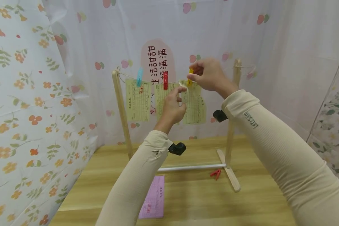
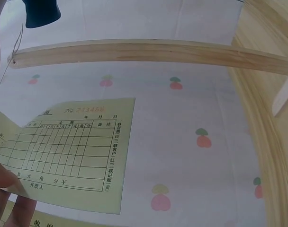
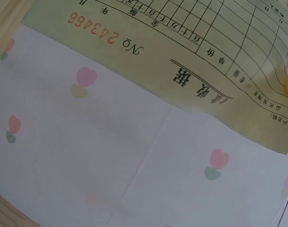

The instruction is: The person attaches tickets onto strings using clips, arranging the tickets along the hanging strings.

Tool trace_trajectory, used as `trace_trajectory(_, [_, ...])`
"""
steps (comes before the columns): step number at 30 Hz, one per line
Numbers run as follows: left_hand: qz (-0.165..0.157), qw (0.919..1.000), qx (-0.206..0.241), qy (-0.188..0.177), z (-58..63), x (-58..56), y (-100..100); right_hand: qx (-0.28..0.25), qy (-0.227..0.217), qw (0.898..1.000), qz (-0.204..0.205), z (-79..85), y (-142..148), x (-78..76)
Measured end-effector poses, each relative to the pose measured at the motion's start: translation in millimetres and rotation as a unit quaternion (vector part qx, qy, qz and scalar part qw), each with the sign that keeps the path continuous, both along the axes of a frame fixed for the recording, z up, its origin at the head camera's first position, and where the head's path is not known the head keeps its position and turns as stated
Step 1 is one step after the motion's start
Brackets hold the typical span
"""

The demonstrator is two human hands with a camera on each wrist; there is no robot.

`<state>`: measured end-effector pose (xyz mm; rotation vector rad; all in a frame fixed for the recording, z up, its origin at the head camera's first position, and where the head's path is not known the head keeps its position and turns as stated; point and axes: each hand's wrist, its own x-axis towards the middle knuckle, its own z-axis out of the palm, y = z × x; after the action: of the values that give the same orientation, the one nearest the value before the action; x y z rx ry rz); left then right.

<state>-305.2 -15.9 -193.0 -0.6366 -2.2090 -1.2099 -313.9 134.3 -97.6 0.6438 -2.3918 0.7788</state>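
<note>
My right hand [image 1: 210, 75] pinches a yellow clothespin [image 1: 190, 82] at the string, over the top of a pale yellow-green receipt slip [image 1: 192, 108]. At that slip's left edge my left hand [image 1: 173, 106] holds the paper between thumb and fingers. The slip's upper left corner is bent over. In the left wrist view the thumb [image 2: 3, 176] lies on the printed receipt. The right wrist view shows the slip curving near the clothespin, with the hand itself hidden. To the left, a blue clothespin [image 1: 139, 78] and a red clothespin [image 1: 165, 81] each hold another slip on the string.
Two wooden posts [image 1: 121, 110] carry the string, joined low down by a white rod [image 1: 192, 167]. A loose red clothespin [image 1: 216, 174] lies on the wooden table [image 1: 197, 201] near the right foot. Pink slips [image 1: 155, 197] lie beside my left forearm. Patterned curtains surround the table.
</note>
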Motion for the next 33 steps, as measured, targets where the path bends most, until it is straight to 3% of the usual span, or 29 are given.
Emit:
trace_trajectory(21, [0.003, 0.9998, -0.018, 0.009, -9.2, -2.6, -6, -0.004, 0.004, 1.0, 0.014, -4.7, 2, 7.8])
trace_trajectory(33, [-0.018, 0.9996, -0.019, -0.006, -14.5, 0.6, -12, -0.003, 0.033, 0.999, 0.021, -14.3, 14, 17.2])
